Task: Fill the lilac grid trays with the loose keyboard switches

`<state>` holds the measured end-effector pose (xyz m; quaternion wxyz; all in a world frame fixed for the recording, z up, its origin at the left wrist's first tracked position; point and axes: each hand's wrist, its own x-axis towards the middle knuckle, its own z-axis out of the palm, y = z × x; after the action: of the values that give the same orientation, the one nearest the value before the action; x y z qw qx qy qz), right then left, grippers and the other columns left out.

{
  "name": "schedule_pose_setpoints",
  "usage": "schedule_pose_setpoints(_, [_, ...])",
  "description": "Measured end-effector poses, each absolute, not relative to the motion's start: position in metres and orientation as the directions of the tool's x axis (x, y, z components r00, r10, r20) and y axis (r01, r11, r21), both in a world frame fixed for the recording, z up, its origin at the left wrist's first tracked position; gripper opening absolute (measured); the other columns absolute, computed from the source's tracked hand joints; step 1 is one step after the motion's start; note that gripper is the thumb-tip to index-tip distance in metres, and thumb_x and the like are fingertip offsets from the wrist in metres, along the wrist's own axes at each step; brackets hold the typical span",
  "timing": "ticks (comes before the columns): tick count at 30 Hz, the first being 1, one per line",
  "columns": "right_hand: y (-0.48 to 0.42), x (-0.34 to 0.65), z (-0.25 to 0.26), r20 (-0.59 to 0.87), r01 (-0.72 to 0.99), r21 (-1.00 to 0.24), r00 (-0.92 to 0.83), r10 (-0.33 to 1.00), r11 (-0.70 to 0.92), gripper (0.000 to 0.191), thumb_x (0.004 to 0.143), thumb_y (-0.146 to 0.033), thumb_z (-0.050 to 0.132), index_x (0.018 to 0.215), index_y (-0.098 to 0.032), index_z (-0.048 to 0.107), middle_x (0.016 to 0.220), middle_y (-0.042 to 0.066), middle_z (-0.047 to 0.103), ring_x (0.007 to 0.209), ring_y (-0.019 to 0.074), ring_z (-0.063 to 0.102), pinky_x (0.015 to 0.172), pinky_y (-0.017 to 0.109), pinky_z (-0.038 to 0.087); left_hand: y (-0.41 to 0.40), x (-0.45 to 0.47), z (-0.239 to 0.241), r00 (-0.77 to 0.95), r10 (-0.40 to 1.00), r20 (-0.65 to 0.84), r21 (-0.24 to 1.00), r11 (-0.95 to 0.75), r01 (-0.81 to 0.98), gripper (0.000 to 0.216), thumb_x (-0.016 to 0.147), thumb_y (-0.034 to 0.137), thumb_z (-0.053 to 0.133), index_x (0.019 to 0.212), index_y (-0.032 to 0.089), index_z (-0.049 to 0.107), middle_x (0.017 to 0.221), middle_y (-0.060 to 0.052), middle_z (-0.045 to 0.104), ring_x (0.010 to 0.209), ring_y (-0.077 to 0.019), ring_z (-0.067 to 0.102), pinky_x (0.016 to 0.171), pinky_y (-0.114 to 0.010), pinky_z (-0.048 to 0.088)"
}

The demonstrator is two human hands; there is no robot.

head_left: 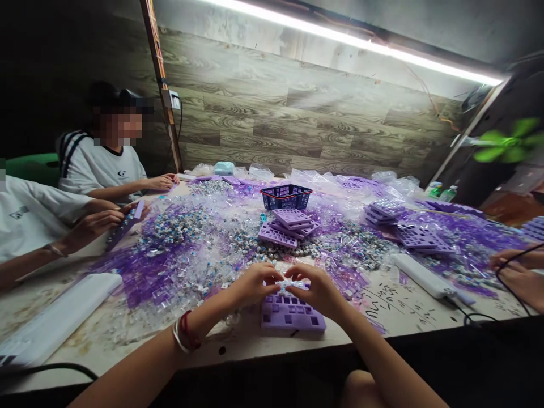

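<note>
My left hand (255, 281) and my right hand (318, 288) meet above a purple tray with square holes (293, 324). Their thumbs and fingertips are pinched together around a small clear plastic piece (287, 285), which the fingers partly cover. The tray lies flat near the table's front edge, and its far side is hidden under my hands. Beyond them, several similar purple trays (283, 232) are stacked unevenly on a spread of small white and blue parts (357, 243).
A dark basket with a red rim (285, 198) stands behind the stack. Loose clear and purple pieces (157, 283) cover much of the table. White long devices (63, 314) lie left and right, with cables. Two co-workers sit left; another person's hands (521, 277) are at right.
</note>
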<state>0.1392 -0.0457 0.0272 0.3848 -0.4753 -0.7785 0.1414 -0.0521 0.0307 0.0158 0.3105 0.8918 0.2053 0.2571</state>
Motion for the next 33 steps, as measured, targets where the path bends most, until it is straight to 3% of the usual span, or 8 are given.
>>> schedule_pose_setpoints(6, [-0.043,0.137,0.014,0.44,0.647,-0.56,-0.297,0.848,0.517,0.015,0.076,-0.008,0.066,0.086,-0.019,0.065,0.081,0.001,0.066,0.075,0.0145,0.06,0.068,0.025,0.046,0.025,-0.046,0.01,0.723,0.627,0.292,0.74,-0.626,0.244,0.012,0.075,0.016,0.067,0.087,0.014,0.064,0.075,0.0,0.063,0.066,-0.0123,0.057,0.063,-0.022,0.043])
schedule_pose_setpoints(16, [-0.038,0.142,0.004,0.453,0.689,-0.446,-0.376,0.808,0.571,0.024,0.069,0.001,0.069,0.085,-0.017,0.066,0.088,0.005,0.068,0.084,0.0203,0.063,0.076,0.031,0.049,0.023,-0.046,0.01,0.758,0.557,0.338,0.614,-0.741,0.271,0.017,0.07,0.004,0.065,0.083,0.015,0.064,0.077,0.0,0.063,0.072,-0.0149,0.057,0.067,-0.025,0.042])
schedule_pose_setpoints(22, [-0.04,0.139,0.006,0.472,0.678,-0.441,-0.383,0.794,0.588,0.02,0.071,0.001,0.067,0.082,-0.016,0.068,0.089,0.007,0.068,0.087,0.02,0.063,0.079,0.031,0.051,0.025,-0.046,0.008,0.771,0.51,0.382,0.557,-0.792,0.248,0.005,0.077,0.014,0.067,0.081,0.016,0.065,0.083,-0.002,0.062,0.081,-0.0163,0.058,0.073,-0.026,0.044])
schedule_pose_setpoints(33, [-0.038,0.135,0.007,0.452,0.685,-0.457,-0.37,0.812,0.567,0.017,0.071,0.001,0.065,0.073,-0.016,0.071,0.082,0.006,0.068,0.079,0.018,0.064,0.073,0.028,0.051,0.028,-0.047,0.006,0.819,0.462,0.341,0.515,-0.82,0.248,0.008,0.08,0.015,0.065,0.087,0.016,0.07,0.089,-0.005,0.062,0.084,-0.0172,0.058,0.076,-0.028,0.045])
